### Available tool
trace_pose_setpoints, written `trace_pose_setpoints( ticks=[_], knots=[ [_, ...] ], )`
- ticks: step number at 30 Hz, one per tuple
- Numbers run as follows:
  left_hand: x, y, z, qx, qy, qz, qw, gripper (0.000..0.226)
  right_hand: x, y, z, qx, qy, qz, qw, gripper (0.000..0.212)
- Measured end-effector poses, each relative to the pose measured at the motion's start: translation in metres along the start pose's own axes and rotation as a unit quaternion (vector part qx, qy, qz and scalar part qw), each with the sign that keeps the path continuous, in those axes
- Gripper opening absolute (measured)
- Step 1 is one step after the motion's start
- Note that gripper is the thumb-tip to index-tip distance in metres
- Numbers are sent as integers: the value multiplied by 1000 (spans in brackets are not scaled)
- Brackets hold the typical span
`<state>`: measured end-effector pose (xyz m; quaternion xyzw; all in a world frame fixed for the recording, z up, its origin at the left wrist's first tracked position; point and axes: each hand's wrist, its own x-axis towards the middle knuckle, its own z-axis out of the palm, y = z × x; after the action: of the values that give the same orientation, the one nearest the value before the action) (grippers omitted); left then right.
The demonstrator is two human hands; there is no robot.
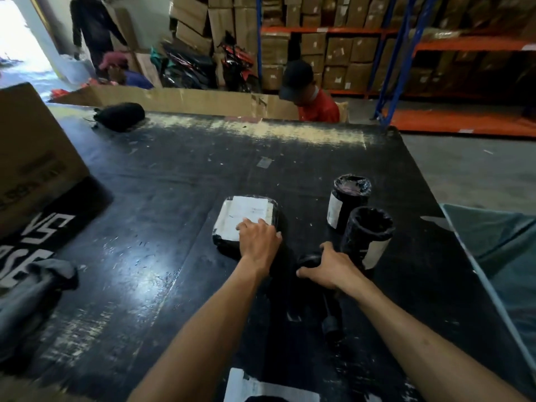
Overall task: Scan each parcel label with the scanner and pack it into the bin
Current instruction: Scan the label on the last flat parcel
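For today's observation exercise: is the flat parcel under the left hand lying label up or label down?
Label up. The flat parcel lies on the table with its white label facing the camera; the left hand rests on its near edge.

1. Single head-worn view, wide-angle, no second view to overlap with.
2. Looks forward and down across the black table (179, 181) from its near edge towards the far edge.
3. Sits close above both forearms, left hand (259, 238) and right hand (329, 268) near frame centre.
4. Takes in shelving (362, 30) beyond the far edge.
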<state>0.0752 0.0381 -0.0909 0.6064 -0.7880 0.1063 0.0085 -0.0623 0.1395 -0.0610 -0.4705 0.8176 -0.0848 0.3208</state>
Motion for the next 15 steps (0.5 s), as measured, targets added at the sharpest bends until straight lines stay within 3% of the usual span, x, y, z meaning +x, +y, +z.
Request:
trace_pose_setpoints(
  ticks=[5,7,9,11,15],
  knots=[
    [1,-18,-10,-63,47,14,997,55,-7,3,1,47,0,-5,999,95],
    [15,-36,-10,-87,-8,-10,996,59,-8,6,3,111,-7,9,994,84],
    [28,-53,-9,-179,-112,-82,974,95,-9,10,8,217,-32,22,975,72],
    [36,-64,-5,-293,-187,-144,927,127,-7,14,14,282,-43,15,958,65],
    [40,-78,0,-352,-252,-127,892,138,-9,21,24,357,-37,-3,933,56]
  ],
)
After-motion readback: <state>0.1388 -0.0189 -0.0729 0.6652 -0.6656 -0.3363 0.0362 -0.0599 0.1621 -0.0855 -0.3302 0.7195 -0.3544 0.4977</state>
